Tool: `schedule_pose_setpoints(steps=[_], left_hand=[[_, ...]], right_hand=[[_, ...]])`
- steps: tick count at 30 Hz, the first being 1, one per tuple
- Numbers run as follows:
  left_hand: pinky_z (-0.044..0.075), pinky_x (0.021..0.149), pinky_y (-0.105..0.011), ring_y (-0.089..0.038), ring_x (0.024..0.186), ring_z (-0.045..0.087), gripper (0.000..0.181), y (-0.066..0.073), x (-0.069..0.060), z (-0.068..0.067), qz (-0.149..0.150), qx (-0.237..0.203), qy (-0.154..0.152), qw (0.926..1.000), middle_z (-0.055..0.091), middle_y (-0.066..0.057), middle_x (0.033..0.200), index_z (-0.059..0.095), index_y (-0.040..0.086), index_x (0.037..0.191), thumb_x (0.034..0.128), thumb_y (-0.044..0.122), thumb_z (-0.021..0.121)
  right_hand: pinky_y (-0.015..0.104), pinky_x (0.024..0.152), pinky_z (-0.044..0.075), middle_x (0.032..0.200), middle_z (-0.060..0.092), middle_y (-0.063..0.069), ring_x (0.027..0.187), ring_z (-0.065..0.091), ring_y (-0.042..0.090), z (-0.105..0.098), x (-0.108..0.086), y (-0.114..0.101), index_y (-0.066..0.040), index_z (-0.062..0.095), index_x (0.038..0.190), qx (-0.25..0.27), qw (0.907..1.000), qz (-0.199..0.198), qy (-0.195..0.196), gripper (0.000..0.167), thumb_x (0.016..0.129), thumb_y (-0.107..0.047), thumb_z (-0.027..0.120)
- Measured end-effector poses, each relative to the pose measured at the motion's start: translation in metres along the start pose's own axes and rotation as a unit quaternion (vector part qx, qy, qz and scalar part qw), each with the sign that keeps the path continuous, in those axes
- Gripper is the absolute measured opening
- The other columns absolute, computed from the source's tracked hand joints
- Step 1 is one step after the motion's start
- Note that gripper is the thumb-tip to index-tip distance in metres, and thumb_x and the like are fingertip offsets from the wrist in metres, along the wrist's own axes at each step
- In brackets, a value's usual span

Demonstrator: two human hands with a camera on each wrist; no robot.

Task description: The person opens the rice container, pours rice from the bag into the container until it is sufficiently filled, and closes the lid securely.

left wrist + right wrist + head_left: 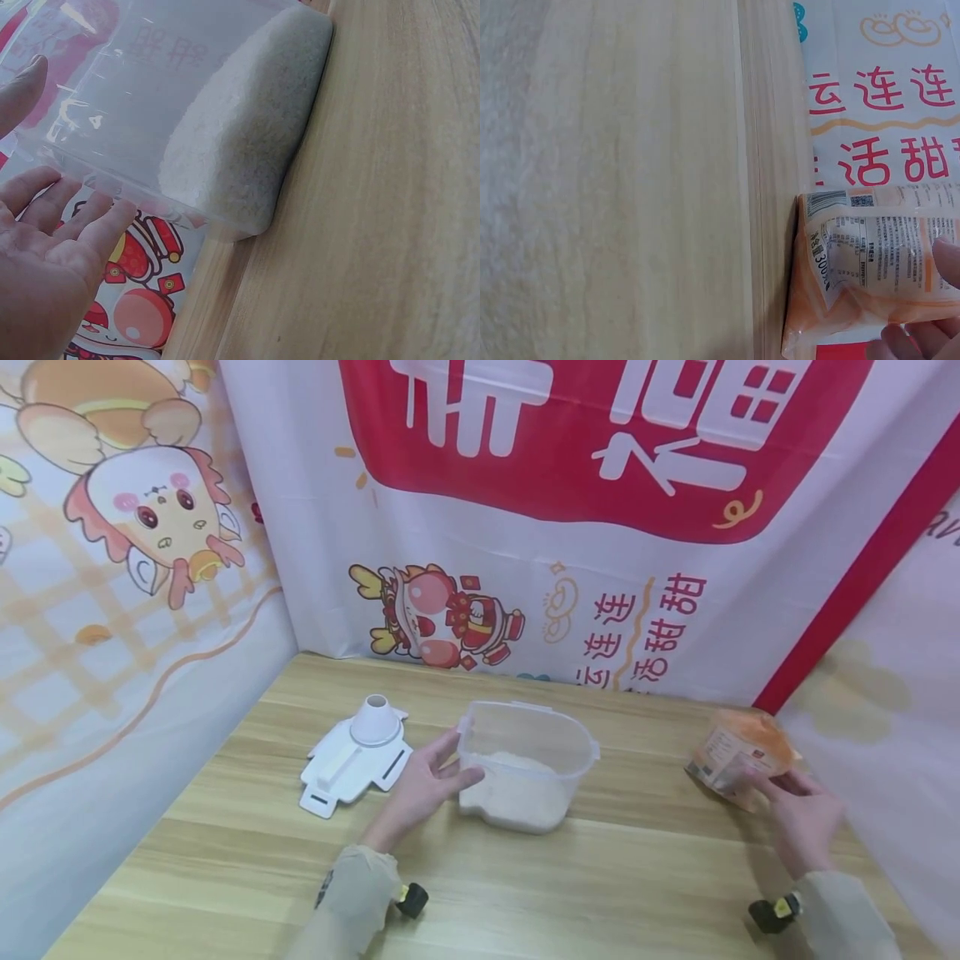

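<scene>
A clear plastic container (pixel 517 768) stands on the table, its lower part filled with white rice (pixel 247 112). Beside its left corner is my left hand (pixel 431 777), thumb spread from the fingers. In the left wrist view the nearly straight fingers (pixel 97 217) touch the container's side. Far to the right, an orange and white printed bag (pixel 742 752) sits near the back edge. My right hand (pixel 806 814) holds it by its near side. The right wrist view shows the thumb (pixel 946 259) over the label and the curled fingers along the lower edge; part of this hand is out of frame.
A white plastic lid (pixel 352 768) with a cone-shaped spout (pixel 377 722) lies left of the container. The wooden table (pixel 600 893) meets a printed cloth (pixel 525 568) at the back, and cloths also hang along the left and right sides.
</scene>
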State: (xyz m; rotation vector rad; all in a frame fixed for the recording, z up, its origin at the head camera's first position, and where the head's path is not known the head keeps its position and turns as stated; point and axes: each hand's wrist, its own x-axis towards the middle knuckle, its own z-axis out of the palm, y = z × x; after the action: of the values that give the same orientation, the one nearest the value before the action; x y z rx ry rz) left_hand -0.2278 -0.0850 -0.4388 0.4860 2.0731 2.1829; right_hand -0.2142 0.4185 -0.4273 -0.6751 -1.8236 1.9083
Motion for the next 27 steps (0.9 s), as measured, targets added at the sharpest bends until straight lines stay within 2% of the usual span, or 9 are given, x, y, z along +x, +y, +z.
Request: schedule_pose_setpoints(steps=[6, 9, 13, 17, 19, 22, 27], left_hand=[[0.048, 0.097, -0.033, -0.031, 0.131, 0.046, 0.076, 0.0, 0.0, 0.0, 0.0, -0.003, -0.005, 1.0, 0.038, -0.003, 0.153, 0.043, 0.021, 0.149, 0.0833, 0.028, 0.081], [0.048, 0.097, -0.033, -0.031, 0.131, 0.047, 0.076, 0.0, -0.001, 0.0, 0.001, -0.007, -0.004, 1.0, 0.038, -0.002, 0.152, 0.043, 0.021, 0.149, 0.0835, 0.027, 0.081], [0.047, 0.098, -0.032, -0.031, 0.131, 0.046, 0.076, -0.001, 0.0, 0.0, 0.0, -0.006, -0.005, 1.0, 0.036, -0.003, 0.154, 0.041, 0.019, 0.15, 0.0847, 0.022, 0.08], [0.045, 0.1, -0.031, -0.032, 0.134, 0.043, 0.078, 0.001, 0.0, 0.0, -0.014, 0.002, -0.004, 0.9999, 0.033, -0.004, 0.156, 0.037, 0.016, 0.152, 0.0857, 0.019, 0.079], [0.044, 0.101, -0.031, -0.034, 0.135, 0.04, 0.079, 0.004, -0.001, 0.001, -0.021, 0.002, -0.006, 0.9998, 0.031, -0.007, 0.156, 0.035, 0.012, 0.152, 0.0862, 0.017, 0.078], [0.046, 0.1, -0.032, -0.037, 0.134, 0.04, 0.08, 0.014, -0.004, 0.003, -0.031, -0.005, -0.011, 0.9994, 0.032, -0.009, 0.156, 0.034, 0.009, 0.153, 0.0866, 0.016, 0.078], [0.047, 0.099, -0.034, -0.038, 0.134, 0.04, 0.078, 0.028, -0.009, 0.005, -0.026, -0.01, -0.015, 0.9995, 0.033, -0.011, 0.155, 0.035, 0.007, 0.152, 0.0869, 0.016, 0.078]], right_hand=[[0.007, 0.07, 0.046, 0.086, 0.072, -0.015, 0.095, 0.059, 0.001, -0.001, 0.006, 0.002, -0.015, 0.077, 0.111, -0.02, 0.9997, 0.005, 0.013, 0.046, 0.067, -0.016, 0.093], [0.007, 0.068, 0.045, 0.083, 0.072, -0.016, 0.091, 0.059, 0.001, -0.002, 0.008, 0.002, -0.015, 0.078, 0.105, -0.041, 0.999, 0.001, 0.017, 0.042, 0.066, -0.018, 0.094], [0.008, 0.064, 0.046, 0.08, 0.07, -0.018, 0.083, 0.059, -0.001, -0.003, 0.011, 0.003, -0.017, 0.076, 0.111, -0.075, 0.9971, -0.001, 0.014, 0.046, 0.068, -0.022, 0.093], [0.007, 0.065, 0.048, 0.083, 0.07, -0.018, 0.084, 0.061, -0.001, -0.004, 0.013, 0.004, -0.015, 0.071, 0.122, -0.068, 0.9977, -0.003, -0.003, 0.057, 0.069, -0.02, 0.092], [0.008, 0.065, 0.048, 0.085, 0.071, -0.016, 0.087, 0.06, 0.0, -0.004, 0.014, 0.005, -0.014, 0.072, 0.12, -0.059, 0.9982, -0.007, -0.008, 0.055, 0.069, -0.018, 0.092], [0.008, 0.067, 0.043, 0.083, 0.072, -0.015, 0.093, 0.056, 0.001, -0.004, 0.015, 0.004, -0.012, 0.077, 0.109, -0.067, 0.9977, -0.009, -0.004, 0.044, 0.068, -0.018, 0.092], [0.011, 0.072, 0.034, 0.079, 0.071, -0.017, 0.096, 0.051, 0.003, -0.003, 0.015, 0.004, -0.011, 0.08, 0.096, -0.112, 0.9936, -0.013, 0.011, 0.035, 0.068, -0.027, 0.092]])
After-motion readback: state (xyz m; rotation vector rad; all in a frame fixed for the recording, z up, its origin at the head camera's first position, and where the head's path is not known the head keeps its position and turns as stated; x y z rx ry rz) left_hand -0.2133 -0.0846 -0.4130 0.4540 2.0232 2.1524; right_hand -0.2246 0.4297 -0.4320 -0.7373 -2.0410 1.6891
